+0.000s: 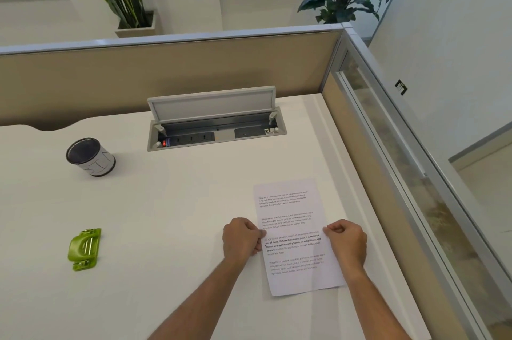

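As the printed sheet point(291, 201) lies flat on the white desk point(180, 215), near its right side, it is held at both long edges, about the middle of its length. The left edge is pinched by the left hand point(241, 238) and the right edge by the right hand point(346, 242), the fingers of both being curled. The sheet is judged to be very light, thin and soft; it can be creased easily and may slide on the smooth top. It is best taken at two opposite edges, as here. Farther to the left a green office tool point(84, 249) is seen, then a round pen cup point(90, 157), and behind them an open cable box point(216, 129) before the beige partition point(166, 71).
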A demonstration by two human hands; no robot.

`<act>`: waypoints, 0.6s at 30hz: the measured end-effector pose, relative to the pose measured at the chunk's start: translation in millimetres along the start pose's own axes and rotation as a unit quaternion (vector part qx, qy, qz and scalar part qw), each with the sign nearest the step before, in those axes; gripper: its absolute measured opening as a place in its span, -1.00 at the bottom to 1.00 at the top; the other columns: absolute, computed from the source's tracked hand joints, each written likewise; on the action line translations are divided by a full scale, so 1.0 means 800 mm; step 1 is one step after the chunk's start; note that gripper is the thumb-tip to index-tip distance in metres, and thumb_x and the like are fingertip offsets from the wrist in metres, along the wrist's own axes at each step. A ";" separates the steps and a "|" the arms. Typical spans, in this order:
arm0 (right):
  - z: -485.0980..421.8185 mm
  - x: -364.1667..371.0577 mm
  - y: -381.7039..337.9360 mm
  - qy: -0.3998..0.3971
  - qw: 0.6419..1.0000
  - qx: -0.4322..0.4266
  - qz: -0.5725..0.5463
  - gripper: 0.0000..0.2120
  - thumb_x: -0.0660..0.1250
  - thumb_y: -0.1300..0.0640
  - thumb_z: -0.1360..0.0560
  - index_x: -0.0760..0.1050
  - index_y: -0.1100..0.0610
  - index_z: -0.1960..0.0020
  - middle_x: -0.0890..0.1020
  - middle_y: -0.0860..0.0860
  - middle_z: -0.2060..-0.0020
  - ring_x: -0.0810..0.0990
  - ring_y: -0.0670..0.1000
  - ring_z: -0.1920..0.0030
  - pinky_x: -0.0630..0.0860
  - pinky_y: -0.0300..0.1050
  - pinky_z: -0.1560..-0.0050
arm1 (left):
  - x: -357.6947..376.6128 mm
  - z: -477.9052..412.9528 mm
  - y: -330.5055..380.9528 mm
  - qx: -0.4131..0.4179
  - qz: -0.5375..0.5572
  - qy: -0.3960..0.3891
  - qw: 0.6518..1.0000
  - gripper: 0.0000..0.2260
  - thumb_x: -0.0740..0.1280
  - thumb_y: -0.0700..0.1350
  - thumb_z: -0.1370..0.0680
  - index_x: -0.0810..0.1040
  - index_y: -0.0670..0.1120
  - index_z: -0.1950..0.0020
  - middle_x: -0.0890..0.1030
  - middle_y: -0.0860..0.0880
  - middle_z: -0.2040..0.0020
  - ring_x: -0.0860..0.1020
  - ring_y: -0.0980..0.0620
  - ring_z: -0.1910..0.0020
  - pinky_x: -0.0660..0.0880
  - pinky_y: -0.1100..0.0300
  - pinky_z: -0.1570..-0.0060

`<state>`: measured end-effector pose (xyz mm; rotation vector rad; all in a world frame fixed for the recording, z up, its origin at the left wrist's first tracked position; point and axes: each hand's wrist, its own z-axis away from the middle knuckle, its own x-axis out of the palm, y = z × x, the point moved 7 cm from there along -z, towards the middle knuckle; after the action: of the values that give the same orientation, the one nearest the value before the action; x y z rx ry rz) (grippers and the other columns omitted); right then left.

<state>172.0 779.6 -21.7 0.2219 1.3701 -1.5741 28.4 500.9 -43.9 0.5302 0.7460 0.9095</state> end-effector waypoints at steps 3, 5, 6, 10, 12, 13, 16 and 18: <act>-0.002 -0.002 0.004 -0.002 1.000 0.013 -0.006 -0.75 0.62 0.20 -0.42 0.60 0.13 0.35 0.71 -0.03 0.36 0.68 0.06 0.27 0.59 -0.04 0.25 | -0.002 -0.001 -0.004 0.000 0.001 -0.002 1.000 -0.74 0.64 -0.20 -0.42 0.60 -0.28 0.17 0.74 -0.14 0.38 0.76 -0.22 0.35 0.68 0.06 0.39; -0.003 -0.004 0.006 -0.007 1.000 0.013 -0.010 -0.72 0.63 0.20 -0.41 0.57 0.18 0.35 0.71 -0.02 0.35 0.68 0.07 0.27 0.59 -0.03 0.25 | -0.003 -0.001 -0.006 0.001 -0.002 -0.001 1.000 -0.73 0.65 -0.17 -0.42 0.58 -0.22 0.20 0.74 -0.14 0.38 0.76 -0.22 0.35 0.60 0.14 0.43; -0.004 -0.004 0.006 -0.011 1.000 0.014 -0.010 -0.72 0.63 0.19 -0.41 0.57 0.19 0.34 0.71 -0.01 0.35 0.68 0.06 0.26 0.59 -0.02 0.24 | -0.003 0.000 -0.006 0.002 -0.004 0.000 1.000 -0.73 0.65 -0.16 -0.42 0.57 -0.19 0.21 0.74 -0.13 0.38 0.76 -0.22 0.35 0.58 0.16 0.43; -0.002 -0.004 0.006 -0.018 1.000 0.017 -0.010 -0.73 0.64 0.18 -0.41 0.58 0.19 0.33 0.72 -0.02 0.33 0.69 0.06 0.23 0.60 0.00 0.20 | -0.005 0.005 -0.004 0.019 -0.025 0.002 1.000 -0.74 0.64 -0.12 -0.46 0.58 -0.20 0.17 0.74 -0.10 0.38 0.75 -0.16 0.40 0.57 0.18 0.47; 0.001 -0.006 0.009 -0.014 1.000 0.018 -0.013 -0.73 0.63 0.16 -0.42 0.59 0.18 0.33 0.72 -0.02 0.33 0.69 0.07 0.22 0.62 0.03 0.18 | -0.009 0.010 -0.001 0.042 -0.041 -0.004 0.998 -0.74 0.64 -0.09 -0.46 0.60 -0.17 0.18 0.73 -0.08 0.39 0.72 -0.10 0.47 0.62 0.13 0.45; 0.003 -0.007 0.011 -0.009 1.000 0.018 -0.017 -0.72 0.63 0.15 -0.43 0.58 0.18 0.33 0.72 -0.01 0.34 0.69 0.08 0.23 0.62 0.06 0.18 | -0.013 0.014 -0.001 0.057 -0.048 -0.006 0.997 -0.74 0.64 -0.07 -0.46 0.60 -0.15 0.20 0.73 -0.07 0.39 0.70 -0.08 0.50 0.65 0.09 0.42; 0.017 -0.010 0.017 0.016 0.999 0.024 -0.027 -0.69 0.61 0.15 -0.45 0.54 0.19 0.34 0.67 0.04 0.39 0.64 0.12 0.29 0.62 0.11 0.20 | -0.036 0.028 -0.009 0.092 -0.071 0.000 0.993 -0.73 0.63 -0.03 -0.46 0.60 -0.12 0.22 0.70 -0.07 0.40 0.68 -0.13 0.51 0.63 0.02 0.42; 0.034 -0.013 0.017 0.046 0.998 0.021 -0.028 -0.68 0.59 0.15 -0.47 0.53 0.17 0.34 0.66 0.03 0.40 0.63 0.12 0.31 0.61 0.08 0.23 | -0.060 0.036 -0.023 0.102 -0.071 0.010 0.992 -0.74 0.63 -0.03 -0.47 0.60 -0.10 0.22 0.70 -0.08 0.40 0.68 -0.15 0.50 0.63 -0.03 0.44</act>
<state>199.5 764.5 -14.5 0.2868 1.4263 -1.6566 40.7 447.9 -21.7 0.6403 0.8895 0.7110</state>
